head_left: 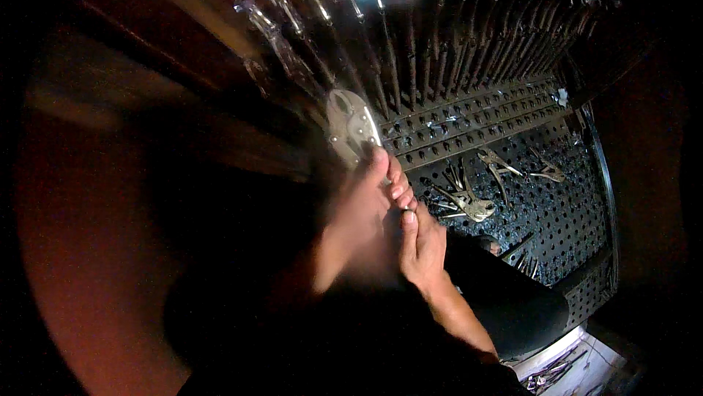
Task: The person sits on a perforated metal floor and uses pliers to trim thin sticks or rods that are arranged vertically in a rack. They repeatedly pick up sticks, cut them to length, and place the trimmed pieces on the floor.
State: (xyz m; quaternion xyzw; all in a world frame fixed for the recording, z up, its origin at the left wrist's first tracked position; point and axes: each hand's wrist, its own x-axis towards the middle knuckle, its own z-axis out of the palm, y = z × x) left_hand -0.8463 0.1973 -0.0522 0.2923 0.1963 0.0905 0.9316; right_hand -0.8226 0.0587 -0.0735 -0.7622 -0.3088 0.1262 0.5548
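A pair of metal locking pliers [353, 126] points up and away from me in the middle of the view, its rounded jaws at the top. My left hand [359, 202] is closed round the handles, partly smeared by motion, with the thumb along them. Just below and to the right, my right hand [425, 244] pinches the lower end of the pliers, thumb on top. The fingers of both hands meet there and hide most of the handles.
Beyond the pliers runs a long row of slim dark rods [439, 66] with shiny bent tops, rising from a slotted metal strip [476, 119]. More locking pliers [480, 209] lie on a wet-looking perforated panel [564, 213] at right. Thin metal pieces [549, 375] sit on a pale surface, lower right.
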